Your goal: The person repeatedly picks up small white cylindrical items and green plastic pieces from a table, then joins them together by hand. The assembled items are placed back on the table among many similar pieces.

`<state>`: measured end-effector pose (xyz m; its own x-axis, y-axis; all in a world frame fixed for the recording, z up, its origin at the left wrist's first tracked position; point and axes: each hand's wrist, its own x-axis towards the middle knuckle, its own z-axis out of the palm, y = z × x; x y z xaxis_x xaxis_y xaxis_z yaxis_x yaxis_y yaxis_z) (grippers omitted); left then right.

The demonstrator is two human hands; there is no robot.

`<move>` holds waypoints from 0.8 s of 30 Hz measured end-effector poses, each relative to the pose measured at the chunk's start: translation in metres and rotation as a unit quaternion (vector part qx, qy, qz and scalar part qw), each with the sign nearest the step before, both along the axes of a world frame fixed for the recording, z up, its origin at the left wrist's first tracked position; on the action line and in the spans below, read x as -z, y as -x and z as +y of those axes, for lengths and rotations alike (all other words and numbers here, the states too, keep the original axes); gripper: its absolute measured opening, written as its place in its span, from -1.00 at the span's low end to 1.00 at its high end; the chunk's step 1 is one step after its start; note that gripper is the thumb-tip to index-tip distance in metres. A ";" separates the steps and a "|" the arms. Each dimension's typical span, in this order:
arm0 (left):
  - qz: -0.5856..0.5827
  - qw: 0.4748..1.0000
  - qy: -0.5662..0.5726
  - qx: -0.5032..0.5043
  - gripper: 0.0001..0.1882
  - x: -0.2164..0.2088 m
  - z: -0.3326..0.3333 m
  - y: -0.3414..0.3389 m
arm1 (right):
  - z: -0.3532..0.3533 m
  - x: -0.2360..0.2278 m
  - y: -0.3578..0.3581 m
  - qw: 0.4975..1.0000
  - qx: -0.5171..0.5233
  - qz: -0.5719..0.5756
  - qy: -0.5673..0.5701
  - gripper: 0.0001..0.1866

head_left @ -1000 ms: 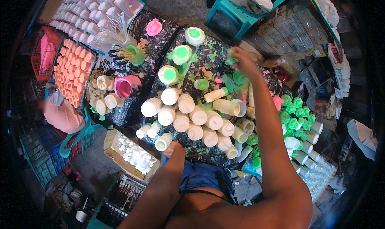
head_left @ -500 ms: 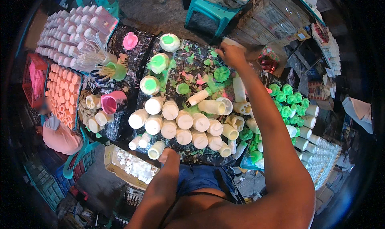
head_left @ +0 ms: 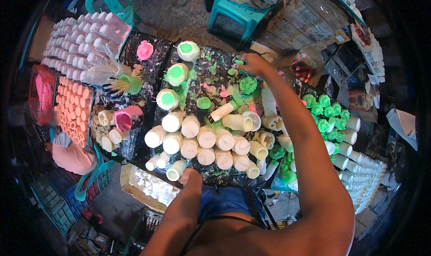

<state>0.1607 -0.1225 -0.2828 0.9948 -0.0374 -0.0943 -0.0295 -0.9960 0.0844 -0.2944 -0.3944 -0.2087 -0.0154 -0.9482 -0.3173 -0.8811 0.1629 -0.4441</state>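
Observation:
My right hand [head_left: 252,64] is at the far side of the black-covered table [head_left: 211,78], its fingers closed beside small green scraps [head_left: 239,61]; what they pinch, if anything, is hidden. Below it stands a green flower-shaped piece [head_left: 248,84]. At the near table edge my left hand [head_left: 191,177] is curled, touching or close to a tilted whitish cylinder [head_left: 176,170]; its grip is hidden. Rows of cream cylinders [head_left: 206,136] stand between my hands. Three pale containers with green tops, one of them a white-rimmed container [head_left: 167,99], line up on the left.
A pink cup [head_left: 129,118] and a green cup of sticks [head_left: 131,83] stand left. Green flower-topped candles [head_left: 324,110] crowd the right. A carton of white pieces [head_left: 150,188] lies below the near edge. A teal chair [head_left: 242,14] stands beyond; a person [head_left: 74,155] sits left.
My right hand has come down slightly toward me, from by the pale carton edge to the green scraps on the table. The left hand stays about where it was.

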 end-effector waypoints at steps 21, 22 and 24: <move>0.008 0.992 0.122 -0.022 -0.71 0.005 0.005 -0.002 | 0.009 -0.029 -0.051 0.994 -0.089 0.038 0.041 -0.50; 0.009 0.996 0.084 -0.010 -0.71 0.013 0.009 -0.007 | 0.009 -0.031 -0.053 0.995 -0.088 0.049 0.025 -0.50; 0.014 1.000 0.007 0.013 -0.72 0.031 0.018 -0.013 | 0.011 -0.033 -0.052 0.993 -0.086 0.075 -0.007 -0.50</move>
<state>0.1735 -0.1046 -0.3136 0.9906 -0.0646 -0.1208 -0.0527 -0.9937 0.0992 -0.2420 -0.3833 -0.1755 0.0978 -0.9364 -0.3370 -0.9523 0.0103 -0.3049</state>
